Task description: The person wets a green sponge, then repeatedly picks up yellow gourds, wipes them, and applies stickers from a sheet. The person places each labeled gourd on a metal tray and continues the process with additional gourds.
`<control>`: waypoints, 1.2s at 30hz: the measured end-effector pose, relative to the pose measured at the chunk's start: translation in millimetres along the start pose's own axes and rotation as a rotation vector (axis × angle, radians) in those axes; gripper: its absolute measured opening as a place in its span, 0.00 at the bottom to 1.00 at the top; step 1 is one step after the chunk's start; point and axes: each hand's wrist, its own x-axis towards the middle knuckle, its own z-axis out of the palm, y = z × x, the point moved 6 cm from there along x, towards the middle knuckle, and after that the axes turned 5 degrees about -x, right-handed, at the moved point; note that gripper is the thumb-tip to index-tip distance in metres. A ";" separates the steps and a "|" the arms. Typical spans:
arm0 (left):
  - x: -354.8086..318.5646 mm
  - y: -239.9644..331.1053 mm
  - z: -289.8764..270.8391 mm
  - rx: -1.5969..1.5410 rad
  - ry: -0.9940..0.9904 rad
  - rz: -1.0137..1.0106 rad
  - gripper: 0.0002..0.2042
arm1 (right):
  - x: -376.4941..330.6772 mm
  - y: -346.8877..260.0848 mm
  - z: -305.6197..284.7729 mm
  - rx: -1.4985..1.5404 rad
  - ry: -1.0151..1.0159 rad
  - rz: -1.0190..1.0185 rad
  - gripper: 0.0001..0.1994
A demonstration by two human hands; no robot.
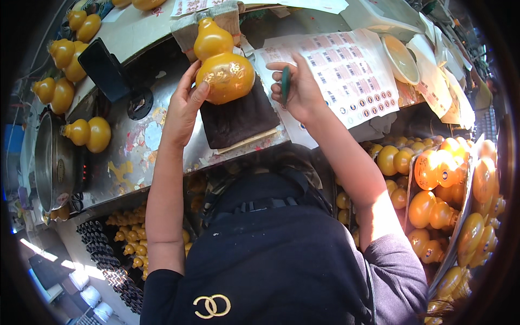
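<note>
A glossy yellow bottle gourd (226,76) with gold markings on its lower bulb leans over a dark cloth pad (238,122). My left hand (188,100) grips the gourd's lower left side, thumb in front. To the right of the gourd, apart from it, my right hand (303,89) holds a flat dark green piece (285,85) against its curled fingers. What kind of tool this is cannot be made out. Behind the gourd's neck lies a folded grey cloth (187,35). Sheets of printed labels and round stickers (352,73) lie beyond my right hand.
A phone (104,70) stands on the left beside several gourds (86,134) and a metal pan (54,162). A cream bowl (400,59) sits at the right. Boxes of gourds (433,211) stand below right. Smaller gourds (132,238) fill the space under the table's left side.
</note>
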 end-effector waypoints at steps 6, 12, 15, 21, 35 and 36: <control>-0.9 0.4 10.2 0.064 0.003 -0.005 0.40 | -60.0 -11.2 44.1 -0.455 0.009 -0.558 0.11; 0.0 4.1 13.4 0.123 -0.019 0.041 0.41 | -69.1 -5.1 58.9 -0.887 0.050 -0.842 0.12; 0.2 5.5 15.3 0.144 -0.016 0.018 0.41 | -59.3 1.7 43.7 -0.721 0.055 -0.735 0.11; 0.8 4.9 16.2 0.147 -0.030 -0.007 0.42 | -47.6 8.9 22.3 -0.499 0.069 -0.513 0.11; 4.9 -2.3 7.8 0.087 -0.116 -0.055 0.35 | -90.3 -7.3 46.8 -0.979 0.281 -1.332 0.21; 5.1 -1.1 9.4 0.081 -0.118 -0.050 0.34 | -92.1 -4.7 56.6 -1.095 0.223 -1.410 0.23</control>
